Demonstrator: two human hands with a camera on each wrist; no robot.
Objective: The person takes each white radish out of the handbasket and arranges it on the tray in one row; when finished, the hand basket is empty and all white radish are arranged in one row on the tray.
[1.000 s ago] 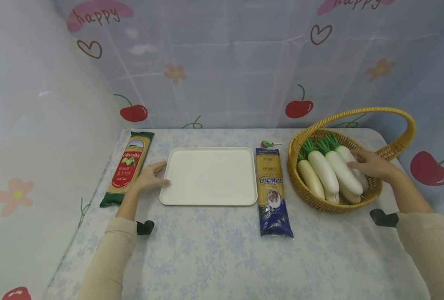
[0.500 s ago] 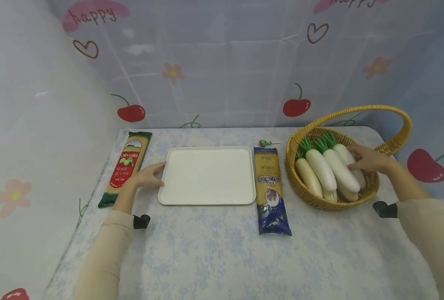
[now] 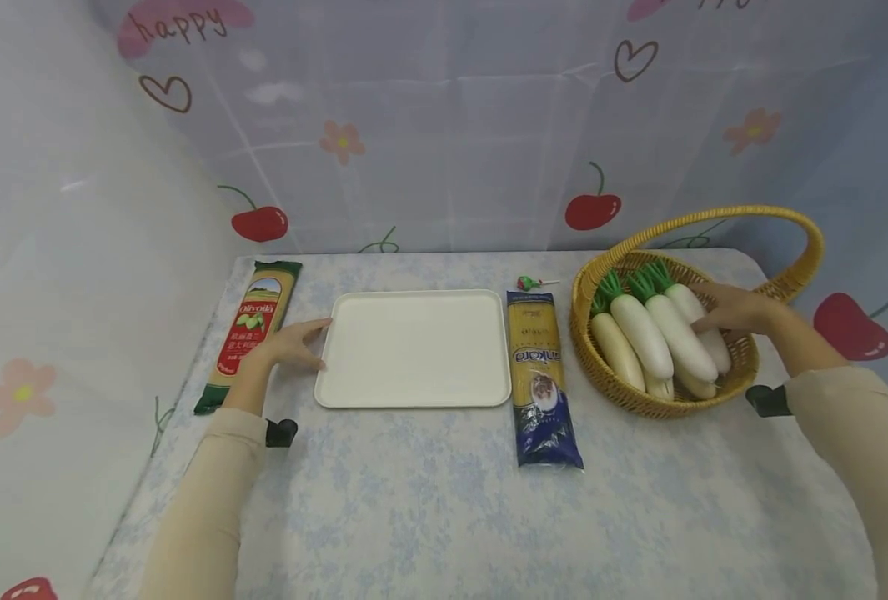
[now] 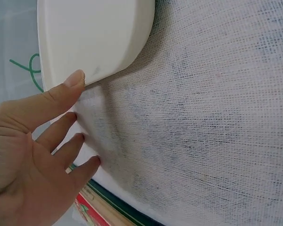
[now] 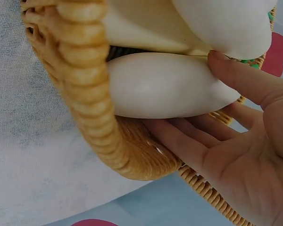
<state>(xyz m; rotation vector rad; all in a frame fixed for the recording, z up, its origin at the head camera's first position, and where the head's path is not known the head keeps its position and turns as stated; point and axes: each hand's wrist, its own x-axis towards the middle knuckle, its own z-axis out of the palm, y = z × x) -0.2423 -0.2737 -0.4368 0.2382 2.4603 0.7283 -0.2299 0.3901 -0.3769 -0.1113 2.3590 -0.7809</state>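
My left hand is at the left edge of the white rectangular tray, thumb tip right at its rim in the left wrist view, the other fingers spread loosely over the cloth. On the right, my right hand reaches into a round wicker basket with a tall handle. It grips the rightmost white radish, thumb on one side and fingers tucked beneath it. That radish lies inside the basket beside several other white radishes with green tops.
A blue and yellow spaghetti packet lies between tray and basket, with a small lollipop behind it. A red and green pasta packet is left of my left hand. The basket's handle arches over the back of the basket.
My right hand has settled further around the rightmost radish. My left thumb has drawn back slightly from over the tray to its edge. The head view has shifted a little.
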